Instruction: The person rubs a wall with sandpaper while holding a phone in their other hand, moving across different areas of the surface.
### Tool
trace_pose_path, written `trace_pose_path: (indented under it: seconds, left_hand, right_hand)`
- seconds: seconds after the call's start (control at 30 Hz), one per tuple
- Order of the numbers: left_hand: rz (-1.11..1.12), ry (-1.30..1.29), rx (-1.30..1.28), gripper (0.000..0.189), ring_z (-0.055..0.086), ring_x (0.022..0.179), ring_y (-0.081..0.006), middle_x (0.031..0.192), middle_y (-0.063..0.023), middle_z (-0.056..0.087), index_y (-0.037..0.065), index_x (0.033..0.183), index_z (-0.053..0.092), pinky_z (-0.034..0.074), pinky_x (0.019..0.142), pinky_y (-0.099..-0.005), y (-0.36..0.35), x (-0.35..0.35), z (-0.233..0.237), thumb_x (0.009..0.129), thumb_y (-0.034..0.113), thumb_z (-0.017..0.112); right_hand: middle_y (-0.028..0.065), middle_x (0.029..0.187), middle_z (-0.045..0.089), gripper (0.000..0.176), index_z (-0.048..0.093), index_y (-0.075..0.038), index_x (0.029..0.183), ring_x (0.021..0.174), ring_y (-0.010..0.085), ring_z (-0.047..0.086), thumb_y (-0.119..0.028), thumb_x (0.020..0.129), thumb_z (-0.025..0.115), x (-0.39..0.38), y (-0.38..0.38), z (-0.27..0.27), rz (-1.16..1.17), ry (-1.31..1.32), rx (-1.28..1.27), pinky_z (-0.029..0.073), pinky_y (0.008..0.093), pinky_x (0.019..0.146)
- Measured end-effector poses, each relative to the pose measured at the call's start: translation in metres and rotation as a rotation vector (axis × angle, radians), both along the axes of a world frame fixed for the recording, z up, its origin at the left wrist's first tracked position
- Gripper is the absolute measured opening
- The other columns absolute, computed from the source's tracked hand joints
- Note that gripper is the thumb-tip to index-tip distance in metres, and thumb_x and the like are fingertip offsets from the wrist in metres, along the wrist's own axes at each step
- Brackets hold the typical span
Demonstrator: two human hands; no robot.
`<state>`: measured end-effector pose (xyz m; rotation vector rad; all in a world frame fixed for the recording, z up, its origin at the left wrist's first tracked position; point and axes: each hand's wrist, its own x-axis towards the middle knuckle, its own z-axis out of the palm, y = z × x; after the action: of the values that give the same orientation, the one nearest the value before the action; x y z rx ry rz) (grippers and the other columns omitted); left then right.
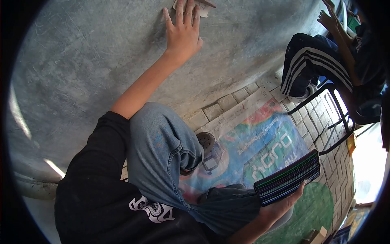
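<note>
My left hand (183, 30) reaches up against the grey wall (101, 61), its fingers spread and lying flat over a pale sheet (203, 9) with a reddish-brown edge, which looks like sandpaper. Part of that sheet is hidden under the fingers and cut by the top of the view. Low on the right, my right hand (280, 206) is closed around a smartphone (287, 177), with the thumb on its lower edge. Dark with thin coloured lines, the phone's screen faces up. It is above my bent leg.
A printed banner (260, 140) lies on the paving bricks (325, 109) beside my foot in a brown clog (206, 141). At right, another person (317, 61) in striped trousers sits on a black-framed chair (339, 110), hands raised. A green round surface (315, 207) is beneath my right hand.
</note>
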<state>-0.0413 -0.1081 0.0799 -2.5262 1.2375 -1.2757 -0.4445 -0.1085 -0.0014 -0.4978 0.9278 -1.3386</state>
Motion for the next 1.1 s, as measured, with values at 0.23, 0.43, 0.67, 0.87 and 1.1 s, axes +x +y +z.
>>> trace_pose_path:
  seconds: [0.23, 0.43, 0.67, 0.87, 1.1]
  left_hand:
    - [0.077, -0.078, 0.013, 0.088, 0.004, 0.141, -0.0361, 0.153, -0.0164, 0.01, 0.007, 0.145, 0.026, 0.011, 0.104, -0.069, -0.004, 0.018, -0.012, 0.076, 0.044, 0.066]
    - [0.036, -0.07, -0.021, 0.089, 0.003, 0.142, -0.035, 0.154, -0.0158, 0.008, 0.008, 0.145, 0.026, 0.013, 0.104, -0.0684, -0.005, 0.017, -0.012, 0.075, 0.044, 0.067]
    - [0.121, -0.072, 0.012, 0.089, 0.005, 0.142, -0.0339, 0.153, -0.0154, 0.01, 0.008, 0.145, 0.028, 0.013, 0.104, -0.0675, -0.006, 0.014, -0.011, 0.074, 0.043, 0.067]
    - [0.11, -0.09, 0.0, 0.089, 0.007, 0.141, -0.0338, 0.153, -0.0155, 0.012, 0.008, 0.144, 0.029, 0.013, 0.105, -0.0676, -0.006, 0.013, -0.013, 0.073, 0.042, 0.068]
    - [0.13, -0.093, 0.001, 0.09, 0.005, 0.141, -0.0354, 0.153, -0.0171, 0.011, 0.007, 0.144, 0.028, 0.009, 0.105, -0.0682, -0.006, 0.01, -0.012, 0.071, 0.04, 0.068]
  right_hand:
    - [0.0044, 0.099, 0.062, 0.032, 0.056, -0.01, 0.112, 0.085, 0.0174, 0.063, -0.035, 0.094, 0.05, 0.0, 0.0, 0.002, 0.018, -0.03, 0.03, 0.055, 0.0317, 0.071]
    - [0.0035, 0.101, 0.061, 0.032, 0.055, -0.009, 0.113, 0.088, 0.0164, 0.062, -0.035, 0.095, 0.048, -0.002, -0.001, -0.003, 0.058, -0.049, -0.012, 0.054, 0.0303, 0.076]
    - [0.0037, 0.101, 0.061, 0.033, 0.055, -0.009, 0.113, 0.088, 0.0161, 0.062, -0.036, 0.095, 0.048, 0.002, 0.001, -0.001, 0.006, 0.021, -0.021, 0.054, 0.0302, 0.075]
    - [0.0034, 0.101, 0.061, 0.035, 0.055, -0.009, 0.113, 0.088, 0.0161, 0.062, -0.038, 0.094, 0.048, 0.001, 0.0, -0.002, 0.043, 0.001, 0.011, 0.054, 0.0311, 0.075]
    - [0.0033, 0.102, 0.058, 0.04, 0.053, -0.009, 0.115, 0.091, 0.0169, 0.059, -0.042, 0.093, 0.047, 0.006, 0.004, 0.015, 0.171, -0.07, 0.021, 0.051, 0.0324, 0.077]
